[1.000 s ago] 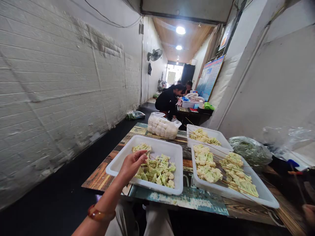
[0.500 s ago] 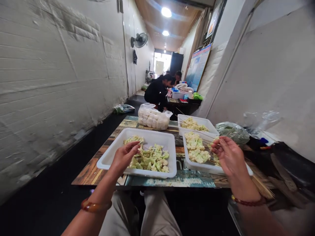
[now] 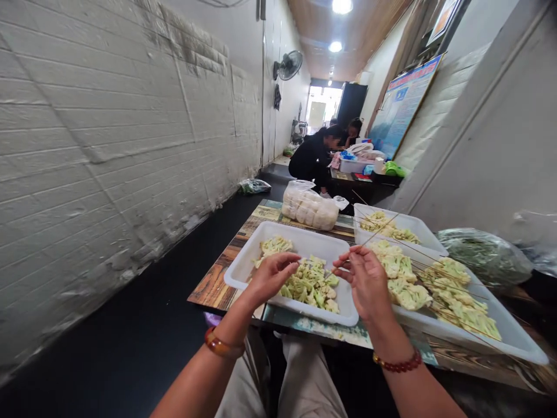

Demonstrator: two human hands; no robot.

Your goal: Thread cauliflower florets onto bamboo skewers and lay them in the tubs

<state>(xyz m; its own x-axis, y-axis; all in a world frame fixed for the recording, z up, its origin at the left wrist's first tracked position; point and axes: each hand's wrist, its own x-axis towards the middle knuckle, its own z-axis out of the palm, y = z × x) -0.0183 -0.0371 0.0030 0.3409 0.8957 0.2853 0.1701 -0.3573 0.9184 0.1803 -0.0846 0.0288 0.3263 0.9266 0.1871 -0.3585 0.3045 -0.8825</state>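
Note:
Cauliflower pieces lie in a white tray in front of me. Over its near left part is my left hand, thumb and fingers curved toward each other; whether a small piece is between them is hidden. My right hand is closed on a thin skewer above the tray's right side, the stick slanting up and to the right. In the right tray, skewered cauliflower lies in rows with long sticks pointing outward.
Behind stands another white tray with skewered cauliflower. A plastic bag of pale round pieces sits at the table's far edge. A bag of greens is at the right. People in dark clothes sit at a farther table.
The view has turned right, showing more of the right tray. My right hand has come from over the right tray to the near tray, now with a skewer, closer to my left hand.

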